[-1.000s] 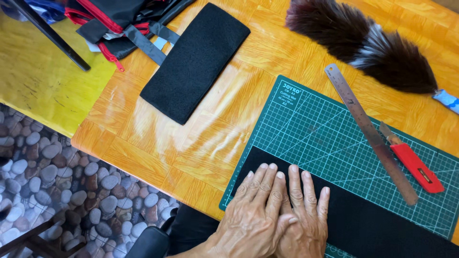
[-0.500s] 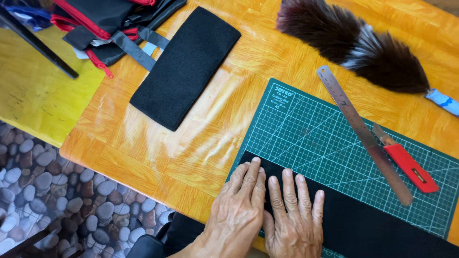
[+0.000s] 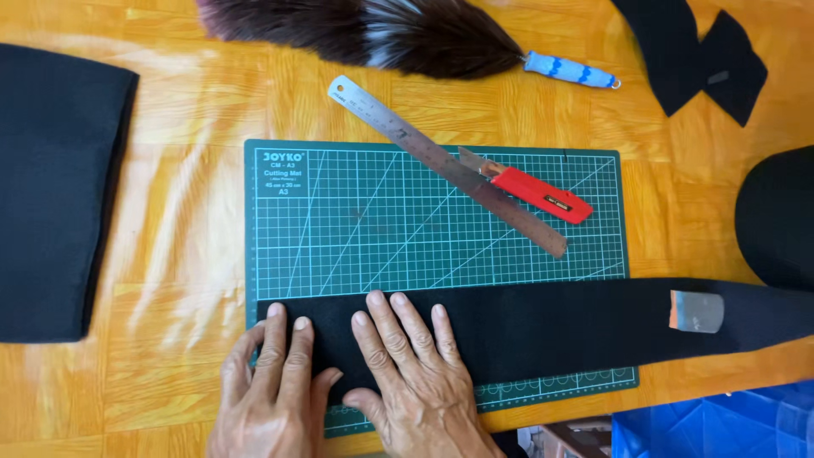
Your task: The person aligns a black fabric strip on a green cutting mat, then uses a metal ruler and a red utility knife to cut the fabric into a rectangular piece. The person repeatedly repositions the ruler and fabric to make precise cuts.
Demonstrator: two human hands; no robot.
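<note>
1. The orange wooden table (image 3: 186, 212) carried everything; a folded black fabric slab (image 3: 59, 195) lay at its left edge, well apart from the work.
2. The green cutting mat (image 3: 381, 220) sat mid-table; the long black fabric strip (image 3: 551, 326) lay across its near edge, running off to the right.
3. The left hand (image 3: 267, 399) and right hand (image 3: 407, 382) pressed flat on the strip's left end, fingers spread, gripping nothing.
4. The steel ruler (image 3: 449, 165) lay diagonal, touching the red utility knife (image 3: 530, 191); its blade looked exposed, so a careless reach might nick a finger; uneven pressure might skew the strip.
</note>
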